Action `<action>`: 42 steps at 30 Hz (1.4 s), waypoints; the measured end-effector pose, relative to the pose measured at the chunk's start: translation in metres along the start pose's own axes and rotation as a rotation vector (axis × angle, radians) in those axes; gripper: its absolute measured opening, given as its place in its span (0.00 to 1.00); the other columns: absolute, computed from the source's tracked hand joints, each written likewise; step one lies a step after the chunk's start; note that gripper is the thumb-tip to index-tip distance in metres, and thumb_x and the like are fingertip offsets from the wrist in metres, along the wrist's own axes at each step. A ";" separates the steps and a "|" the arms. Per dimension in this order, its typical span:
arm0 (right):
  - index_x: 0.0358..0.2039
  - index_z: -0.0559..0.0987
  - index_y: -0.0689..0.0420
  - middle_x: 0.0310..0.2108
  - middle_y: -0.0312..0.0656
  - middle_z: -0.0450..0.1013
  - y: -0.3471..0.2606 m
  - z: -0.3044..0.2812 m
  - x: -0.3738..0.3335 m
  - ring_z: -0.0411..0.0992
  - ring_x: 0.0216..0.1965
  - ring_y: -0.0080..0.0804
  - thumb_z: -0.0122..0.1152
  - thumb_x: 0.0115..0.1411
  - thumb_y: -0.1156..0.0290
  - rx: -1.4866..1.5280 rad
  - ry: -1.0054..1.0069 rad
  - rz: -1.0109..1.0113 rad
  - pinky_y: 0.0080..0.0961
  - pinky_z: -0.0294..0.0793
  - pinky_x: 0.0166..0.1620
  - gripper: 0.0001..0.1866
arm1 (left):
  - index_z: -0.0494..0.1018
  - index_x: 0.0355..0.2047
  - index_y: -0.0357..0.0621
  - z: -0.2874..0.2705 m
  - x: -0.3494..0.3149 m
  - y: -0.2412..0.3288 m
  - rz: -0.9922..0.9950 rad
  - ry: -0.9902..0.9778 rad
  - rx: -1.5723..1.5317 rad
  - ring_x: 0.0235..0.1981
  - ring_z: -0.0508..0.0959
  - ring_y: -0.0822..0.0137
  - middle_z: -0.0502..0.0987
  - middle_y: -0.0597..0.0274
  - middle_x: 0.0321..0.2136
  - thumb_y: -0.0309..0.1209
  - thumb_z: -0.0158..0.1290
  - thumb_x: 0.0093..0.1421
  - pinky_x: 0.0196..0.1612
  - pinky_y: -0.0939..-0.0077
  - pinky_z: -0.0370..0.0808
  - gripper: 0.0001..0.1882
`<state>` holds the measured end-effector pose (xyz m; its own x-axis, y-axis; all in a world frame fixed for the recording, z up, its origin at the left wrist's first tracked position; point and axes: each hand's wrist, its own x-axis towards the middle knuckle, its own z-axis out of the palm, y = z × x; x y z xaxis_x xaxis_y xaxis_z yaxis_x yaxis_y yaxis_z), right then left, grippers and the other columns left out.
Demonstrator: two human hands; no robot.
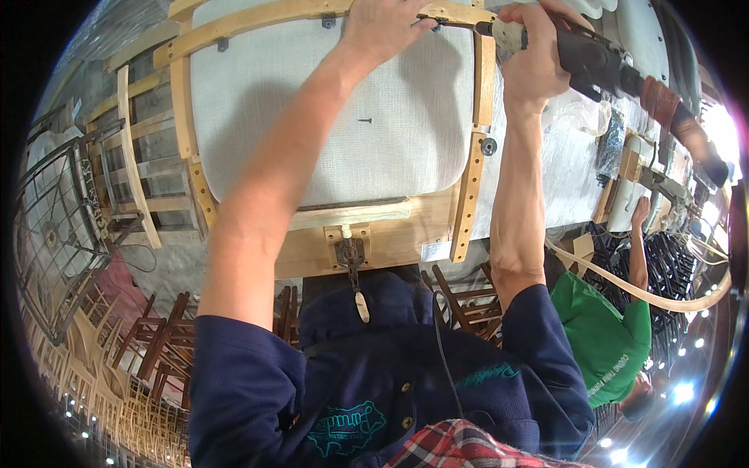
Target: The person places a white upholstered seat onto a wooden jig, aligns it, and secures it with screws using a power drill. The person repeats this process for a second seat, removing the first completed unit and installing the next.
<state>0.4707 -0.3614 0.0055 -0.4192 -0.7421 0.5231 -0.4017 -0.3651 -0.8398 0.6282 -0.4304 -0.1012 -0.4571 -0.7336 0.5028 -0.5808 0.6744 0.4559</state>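
Observation:
My right hand (534,58) is wrapped around a black power screwdriver (589,61), with its nose pointing left at the upper right corner of a wooden jig frame (250,19). My left hand (380,33) lies on the frame's far rail, thumb stretched toward a dark fitting near the driver's tip; its upper fingers are cut off by the picture's edge. Inside the frame sits a pale fabric-covered panel (269,132), with small black brackets (328,23) along its far edge. A loose dark screw (364,121) lies on the fabric.
A toggle clamp (351,251) with a pale handle is mounted at the near edge of the wooden board (312,253). Dark wire racking (58,234) stands left, beside wooden slats (134,156). A co-worker in a green shirt (601,331) works at the right, near a hose (640,295).

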 end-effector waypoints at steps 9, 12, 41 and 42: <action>0.28 0.80 0.56 0.43 0.46 0.71 0.003 0.003 0.007 0.73 0.43 0.36 0.59 0.57 0.72 -0.493 -0.112 -0.283 0.35 0.70 0.49 0.04 | 0.79 0.44 0.46 0.008 0.005 -0.025 0.183 0.033 -0.014 0.43 0.77 0.53 0.80 0.58 0.36 0.40 0.65 0.50 0.47 0.59 0.77 0.22; 0.29 0.80 0.57 0.43 0.46 0.71 0.008 -0.007 0.013 0.73 0.41 0.36 0.60 0.56 0.75 -0.540 -0.152 -0.447 0.35 0.71 0.48 0.02 | 0.79 0.43 0.47 0.010 0.009 -0.020 0.188 0.053 -0.010 0.43 0.77 0.53 0.80 0.59 0.36 0.39 0.64 0.50 0.48 0.59 0.77 0.21; 0.30 0.76 0.64 0.31 0.43 0.72 -0.005 0.005 0.010 0.75 0.30 0.30 0.55 0.61 0.78 -0.167 -0.071 -0.290 0.29 0.74 0.41 0.04 | 0.79 0.44 0.49 0.012 0.006 -0.021 0.162 0.021 0.002 0.47 0.75 0.54 0.80 0.60 0.37 0.40 0.64 0.52 0.51 0.59 0.76 0.20; 0.29 0.76 0.64 0.32 0.43 0.72 -0.004 0.005 0.009 0.74 0.31 0.30 0.56 0.61 0.78 -0.103 -0.056 -0.228 0.29 0.73 0.41 0.05 | 0.79 0.44 0.49 0.013 0.006 -0.021 0.160 0.026 0.005 0.46 0.75 0.54 0.80 0.60 0.37 0.40 0.64 0.52 0.51 0.59 0.76 0.19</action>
<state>0.4723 -0.3698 0.0130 -0.2632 -0.6781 0.6862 -0.5627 -0.4698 -0.6801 0.6295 -0.4499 -0.1174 -0.5264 -0.6144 0.5877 -0.5054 0.7820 0.3649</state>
